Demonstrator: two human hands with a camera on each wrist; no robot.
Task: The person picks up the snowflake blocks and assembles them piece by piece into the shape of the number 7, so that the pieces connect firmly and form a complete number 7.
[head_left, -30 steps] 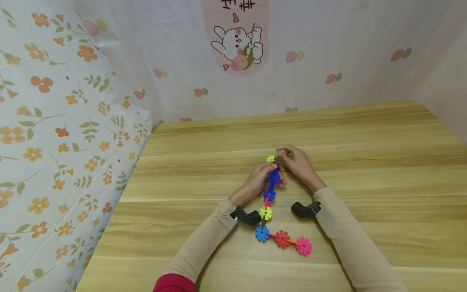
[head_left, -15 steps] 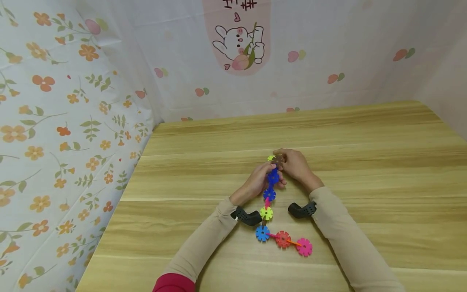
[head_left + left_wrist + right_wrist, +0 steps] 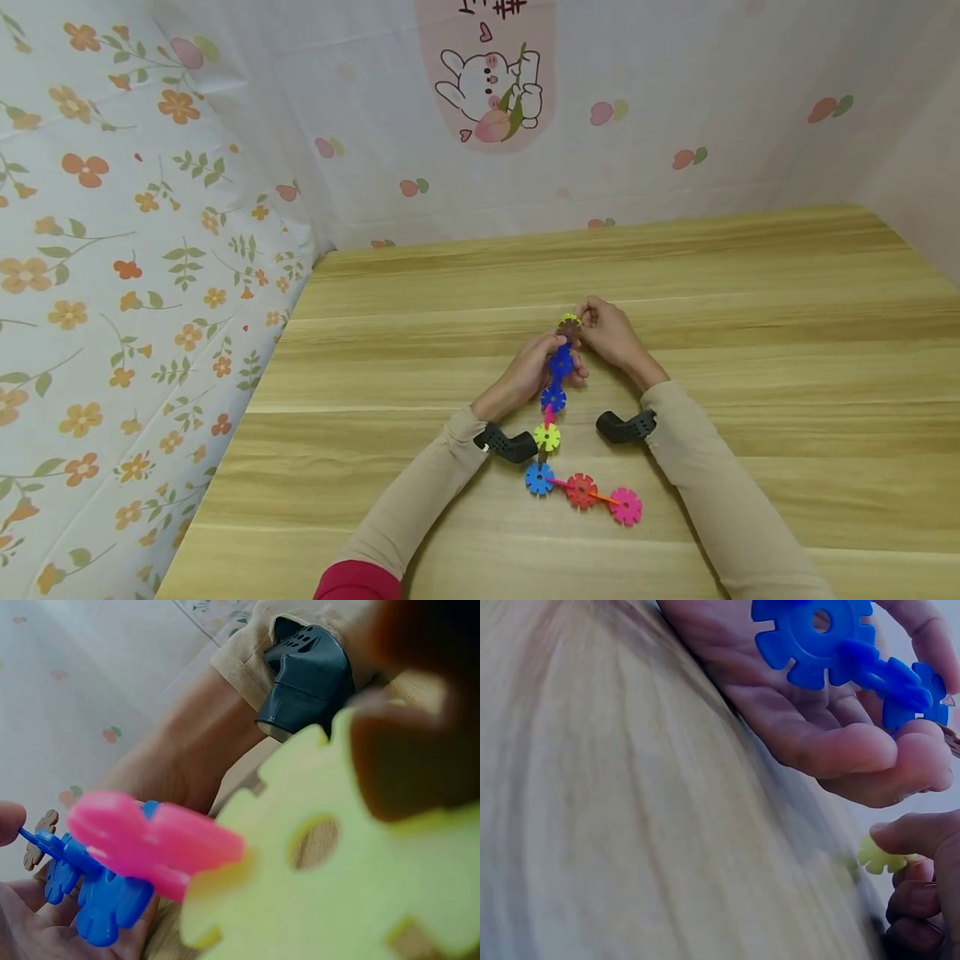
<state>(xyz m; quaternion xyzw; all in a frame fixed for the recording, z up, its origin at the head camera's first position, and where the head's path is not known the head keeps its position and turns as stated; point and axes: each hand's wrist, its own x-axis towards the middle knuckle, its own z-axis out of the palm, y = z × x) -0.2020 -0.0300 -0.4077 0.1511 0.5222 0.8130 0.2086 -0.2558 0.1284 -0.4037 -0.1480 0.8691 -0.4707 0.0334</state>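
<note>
A chain of notched plastic snowflake discs runs from both hands down toward the front of the table. My left hand [image 3: 528, 368] grips its upper end, thumb on a blue disc just below the brown disc [image 3: 569, 331]. Other blue discs [image 3: 554, 398] hang beneath, lying over the palm in the right wrist view. My right hand [image 3: 613, 335] pinches a yellow-green disc [image 3: 877, 859] between thumb and fingers. In the head view this disc shows right at the brown disc's upper edge. A pink disc [image 3: 150, 840] and another yellow-green disc [image 3: 262, 877] fill the left wrist view.
The chain's lower part bends right through a light blue disc [image 3: 539, 479], a red disc [image 3: 581, 492] and a pink end disc. Black wrist camera mounts [image 3: 510, 446] jut inward from both sleeves. Printed cloth [image 3: 360, 150] hangs behind the wooden table [image 3: 750, 333].
The yellow-green disc has shifted from left of the brown disc to its upper edge. My right hand moved in toward the chain, then back out slightly; the left hand stays nearly still.
</note>
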